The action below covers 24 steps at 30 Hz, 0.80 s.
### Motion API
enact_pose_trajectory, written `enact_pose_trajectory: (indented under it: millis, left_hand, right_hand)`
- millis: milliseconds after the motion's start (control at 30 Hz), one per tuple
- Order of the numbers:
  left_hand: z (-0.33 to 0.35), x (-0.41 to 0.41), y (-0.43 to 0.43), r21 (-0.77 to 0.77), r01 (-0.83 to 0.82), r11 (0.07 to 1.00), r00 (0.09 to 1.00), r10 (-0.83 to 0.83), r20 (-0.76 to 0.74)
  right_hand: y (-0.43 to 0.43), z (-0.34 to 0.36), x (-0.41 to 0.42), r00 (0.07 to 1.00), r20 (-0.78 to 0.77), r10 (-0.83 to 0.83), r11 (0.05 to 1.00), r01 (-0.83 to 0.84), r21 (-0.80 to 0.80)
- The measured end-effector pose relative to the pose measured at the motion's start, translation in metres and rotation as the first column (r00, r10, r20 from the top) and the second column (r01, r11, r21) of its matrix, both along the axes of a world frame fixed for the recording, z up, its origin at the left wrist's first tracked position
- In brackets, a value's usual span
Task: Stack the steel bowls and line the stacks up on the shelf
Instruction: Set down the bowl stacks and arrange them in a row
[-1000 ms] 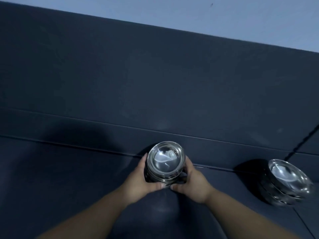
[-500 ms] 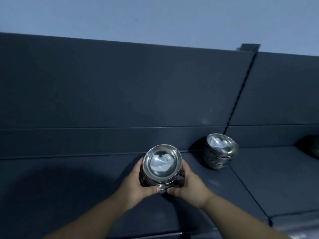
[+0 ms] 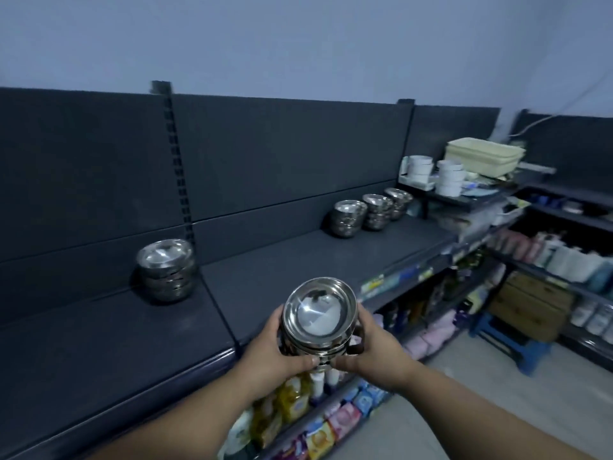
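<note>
Between both hands (image 3: 318,356): bowl stack (image 3: 319,313).

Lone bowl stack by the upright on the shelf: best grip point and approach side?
Take the lone stack low on its curved walls, one hand per side, coming from the open aisle front. It stands upright against the back panel, so the rear is blocked, and a low hold should keep the nested bowls together. Both hands, left hand and right hand, already cup the held stack.

Dim bluish light, glare on held bowl (image 3: 319,313), motion blur at right, wide-angle edge bending
</note>
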<state>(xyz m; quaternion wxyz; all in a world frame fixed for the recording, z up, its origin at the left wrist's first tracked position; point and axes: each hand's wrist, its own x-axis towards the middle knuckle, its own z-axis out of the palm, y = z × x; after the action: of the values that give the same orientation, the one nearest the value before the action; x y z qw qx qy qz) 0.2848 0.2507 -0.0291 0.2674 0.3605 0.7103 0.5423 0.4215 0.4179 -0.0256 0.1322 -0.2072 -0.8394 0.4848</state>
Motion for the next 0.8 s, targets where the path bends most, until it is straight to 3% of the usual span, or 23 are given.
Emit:
enact_pose_trajectory:
  millis: [267,467,800]
  left_hand:
    - [-0.013,0.024,0.163,0.04,0.186,0.982,0.982,-0.187,0.034]
    - [-0.01,-0.026,0.283,0.103,0.225,0.969,0.973,-0.23,0.038]
    - [-0.003,-0.108,0.436,0.095,0.258,0.961,0.962,-0.265,0.07]
  right_hand:
    - [0.121,-0.012,0.05,0.97,-0.072,-0.231,0.968,0.222,-0.12]
    - [0.23,-0.008,0.002,0.947,-0.104,-0.302,0.95,0.291,-0.113]
    - [0.376,0.003,-0.081,0.94,-0.027,-0.341,0.933,0.335,-0.128]
